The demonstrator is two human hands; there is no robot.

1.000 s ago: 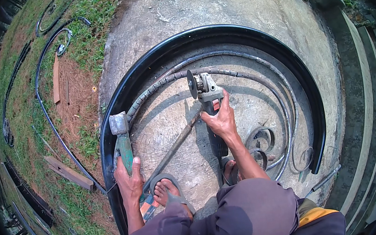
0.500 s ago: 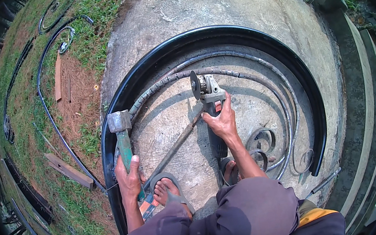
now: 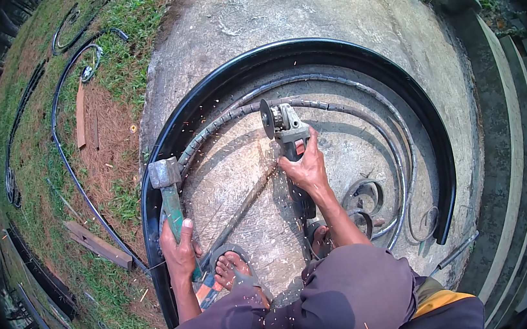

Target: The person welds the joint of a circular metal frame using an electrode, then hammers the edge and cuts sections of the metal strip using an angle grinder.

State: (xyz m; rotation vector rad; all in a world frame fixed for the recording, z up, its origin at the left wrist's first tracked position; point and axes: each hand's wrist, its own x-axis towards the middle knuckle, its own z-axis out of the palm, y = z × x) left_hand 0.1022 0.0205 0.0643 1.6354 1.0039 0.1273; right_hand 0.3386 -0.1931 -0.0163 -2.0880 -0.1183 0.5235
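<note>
L hand (image 3: 181,255): grip wrapped round green-handled hammer (image 3: 172,202) w/ grey metal head, at left. R hand (image 3: 305,171): grip round grey angle grinder (image 3: 293,135), ctr. Sparks (image 3: 367,328) out: hold firm, black round disc (image 3: 267,120) square to dark notched curved tube (image 3: 241,110).

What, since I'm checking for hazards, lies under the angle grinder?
Around the angle grinder, concrete shows, and a curved strip passes behind its head. It and the right hand hide whatever lies directly beneath.

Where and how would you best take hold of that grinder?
Probably by its dark body, from the near side, where the right hand grips: the body is long and narrow, while the thin disc sits at the far end, on the left.
</note>
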